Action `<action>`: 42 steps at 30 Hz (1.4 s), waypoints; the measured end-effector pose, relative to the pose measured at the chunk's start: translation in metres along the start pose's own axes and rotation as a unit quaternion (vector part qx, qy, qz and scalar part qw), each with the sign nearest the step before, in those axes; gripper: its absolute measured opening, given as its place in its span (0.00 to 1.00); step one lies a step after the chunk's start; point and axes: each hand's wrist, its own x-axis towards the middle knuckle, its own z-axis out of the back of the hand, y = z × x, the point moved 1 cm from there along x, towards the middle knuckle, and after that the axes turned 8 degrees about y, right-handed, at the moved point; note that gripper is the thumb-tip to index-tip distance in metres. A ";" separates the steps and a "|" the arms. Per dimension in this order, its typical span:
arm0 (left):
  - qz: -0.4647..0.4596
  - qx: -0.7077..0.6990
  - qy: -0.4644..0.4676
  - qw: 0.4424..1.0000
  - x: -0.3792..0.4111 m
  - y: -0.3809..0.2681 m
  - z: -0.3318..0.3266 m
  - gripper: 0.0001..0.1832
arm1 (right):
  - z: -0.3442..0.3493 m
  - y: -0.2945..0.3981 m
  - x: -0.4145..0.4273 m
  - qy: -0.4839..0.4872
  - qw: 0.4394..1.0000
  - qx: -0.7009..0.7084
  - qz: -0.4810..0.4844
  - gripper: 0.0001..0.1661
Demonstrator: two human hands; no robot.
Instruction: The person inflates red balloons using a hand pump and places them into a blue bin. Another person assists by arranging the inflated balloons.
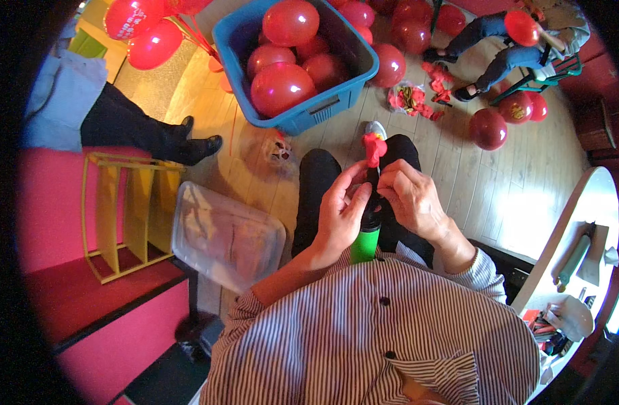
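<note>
A hand balloon pump with a green barrel (365, 245) and black upper part points away from me, close to my body above my lap. A limp red balloon (375, 150) sits at the far tip of its black nozzle. My left hand (344, 207) wraps the black part from the left, thumb along it. From the right, the bent fingers of my right hand (413, 200) pinch at the black part just below the balloon. Those fingertips are partly hidden, so whether they also grip the balloon's neck is unclear.
Ahead stands a blue plastic tub (335, 104) of inflated red balloons. Deflated balloons in a plastic bag (408, 98) lie on the wooden floor. A seated person (512, 58) holds a red balloon. Another person's legs (132, 124), a yellow rack (137, 217) and a translucent lid (228, 233) are left; a white table (552, 273) is right.
</note>
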 end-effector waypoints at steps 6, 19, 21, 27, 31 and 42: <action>0.063 0.056 0.047 0.995 -0.002 0.001 0.006 0.14 | -0.009 -0.015 -0.002 -0.048 0.990 0.103 -0.078 0.08; 0.000 0.082 -0.009 0.997 -0.001 0.009 0.002 0.11 | -0.019 -0.014 -0.001 -0.085 0.920 0.307 -0.230 0.08; 0.006 0.098 -0.014 0.995 0.000 0.011 0.002 0.11 | -0.016 -0.013 0.001 -0.098 0.921 0.305 -0.223 0.08; -0.021 0.186 -0.018 0.982 0.003 0.015 -0.001 0.12 | -0.011 -0.016 0.006 -0.095 0.927 0.252 -0.261 0.09; -0.013 0.118 -0.035 0.992 0.011 0.017 -0.009 0.12 | -0.010 -0.024 0.009 -0.124 0.918 0.294 -0.236 0.08; 0.112 0.047 0.039 0.992 0.040 -0.012 -0.002 0.05 | 0.025 -0.035 0.012 -0.129 0.838 0.481 -0.222 0.11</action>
